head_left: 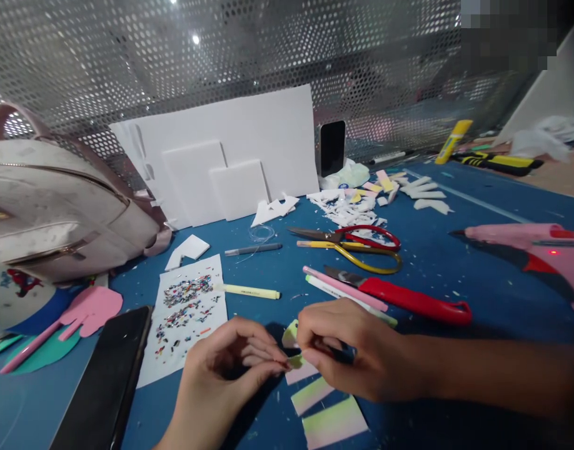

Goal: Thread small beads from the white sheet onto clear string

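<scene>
The step in hand, as I judge it, is fine work with both hands on a small green strip point(295, 362), which is between the fingertips, just above the blue tabletop point(479, 294). The left hand point(235, 369) seems to pinch this strip at its near edge with thumb and forefinger. The right hand point(357, 350) is curled over the other end; how its grip is closed I cannot tell, because its own fingers hide it. The next move, I think, calls for light and steady fingertips, since the piece is small and could easily bend or slip.

Flat green-and-pink rectangles point(334, 422) lie under and near the hands, so there is little free place to put a piece down. Beside the left hand is a paper sheet point(149, 369) with loose shiny gems point(188, 290), which a wrist could scatter. Beyond the right hand lie a pink marker point(334, 282), a red-handled cutter point(413, 300) and scissors point(331, 237). The pink glue gun point(526, 237), its red light lit, is well apart at the right.
</scene>
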`<state>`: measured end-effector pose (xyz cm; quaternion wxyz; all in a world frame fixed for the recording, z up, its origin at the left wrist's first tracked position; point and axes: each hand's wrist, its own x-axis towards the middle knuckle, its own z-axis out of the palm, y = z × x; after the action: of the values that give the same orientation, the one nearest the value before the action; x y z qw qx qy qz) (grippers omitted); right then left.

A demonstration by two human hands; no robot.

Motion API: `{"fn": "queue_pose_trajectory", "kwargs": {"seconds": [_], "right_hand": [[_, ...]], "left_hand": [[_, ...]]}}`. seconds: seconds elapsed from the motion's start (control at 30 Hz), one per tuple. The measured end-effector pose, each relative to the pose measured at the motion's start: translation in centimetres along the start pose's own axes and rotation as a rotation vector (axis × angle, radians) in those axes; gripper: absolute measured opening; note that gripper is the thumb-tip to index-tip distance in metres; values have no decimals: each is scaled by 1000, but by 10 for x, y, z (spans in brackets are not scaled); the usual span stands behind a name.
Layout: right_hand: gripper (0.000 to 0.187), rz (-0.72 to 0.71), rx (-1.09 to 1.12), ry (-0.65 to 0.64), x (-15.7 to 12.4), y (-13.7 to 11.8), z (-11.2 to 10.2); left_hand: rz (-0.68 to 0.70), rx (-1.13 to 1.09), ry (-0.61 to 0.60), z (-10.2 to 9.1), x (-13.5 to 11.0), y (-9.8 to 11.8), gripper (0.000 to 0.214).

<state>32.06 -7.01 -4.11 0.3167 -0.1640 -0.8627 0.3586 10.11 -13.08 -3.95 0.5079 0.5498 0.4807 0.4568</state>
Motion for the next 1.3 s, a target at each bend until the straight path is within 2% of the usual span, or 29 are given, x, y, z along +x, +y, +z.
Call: {"fn": "queue_pose_trajectory", "kwargs": {"seconds": [0.73,0.87,1.0,1.3], "right_hand": [[11,-7,-12,-4,0,2,2],[12,-3,-12,-9,0,2,2],[10,-8,-20,-12,-1,4,3],[11,-29,-27,-20,0,2,3]], "left_hand": [[10,22,-10,1,-1,1,10],[-1,5,20,2,-2,1,11],[4,13,-7,3,-2,2,10],[-19,-2,25,4,-2,2,9]]}}
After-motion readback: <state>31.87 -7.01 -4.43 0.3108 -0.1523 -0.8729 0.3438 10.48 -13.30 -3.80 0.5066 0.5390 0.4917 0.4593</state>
